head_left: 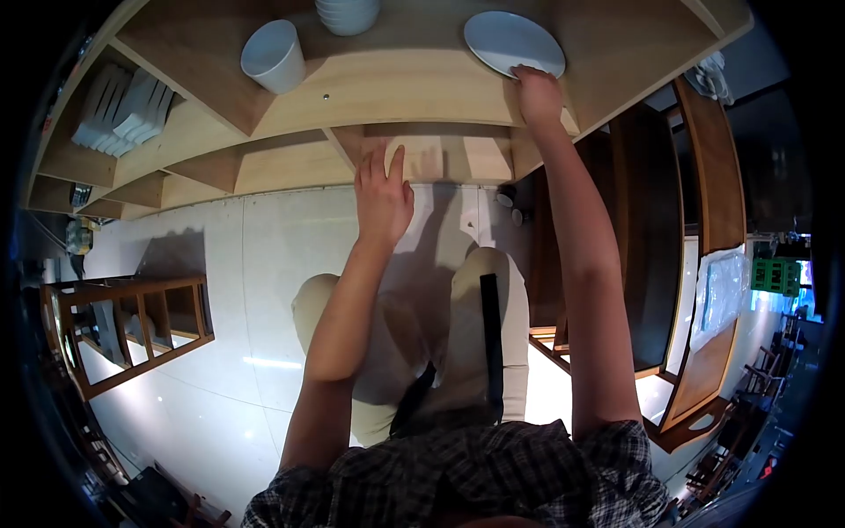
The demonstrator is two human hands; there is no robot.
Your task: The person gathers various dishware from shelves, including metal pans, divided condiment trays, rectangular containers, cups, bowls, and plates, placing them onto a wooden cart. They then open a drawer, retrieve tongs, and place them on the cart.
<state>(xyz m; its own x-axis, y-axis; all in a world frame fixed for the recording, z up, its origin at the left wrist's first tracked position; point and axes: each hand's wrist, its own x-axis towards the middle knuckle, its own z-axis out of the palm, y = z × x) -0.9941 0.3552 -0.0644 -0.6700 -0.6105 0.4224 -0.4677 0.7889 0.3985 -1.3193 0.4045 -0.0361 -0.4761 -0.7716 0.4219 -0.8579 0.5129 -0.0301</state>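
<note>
A round white plate [512, 40] lies on the light wooden shelf [396, 99] at the top right. My right hand [539, 95] grips its near rim, fingertips over the edge; the thumb is hidden. My left hand [385, 201] is in the air in front of the lower shelf compartments, fingers apart and holding nothing. A white cup-like container [273, 58] stands on the same shelf to the left. Behind it, a stack of white bowls [348, 14] is cut off by the top of the view.
Square white dishes [123, 110] fill a compartment at the left. A wooden stool-like frame [132, 330] stands on the pale tiled floor [238, 352]. To the right is dark wooden furniture [651, 238] with a clear plastic package [722, 295] on it. A green crate [775, 276] is farther right.
</note>
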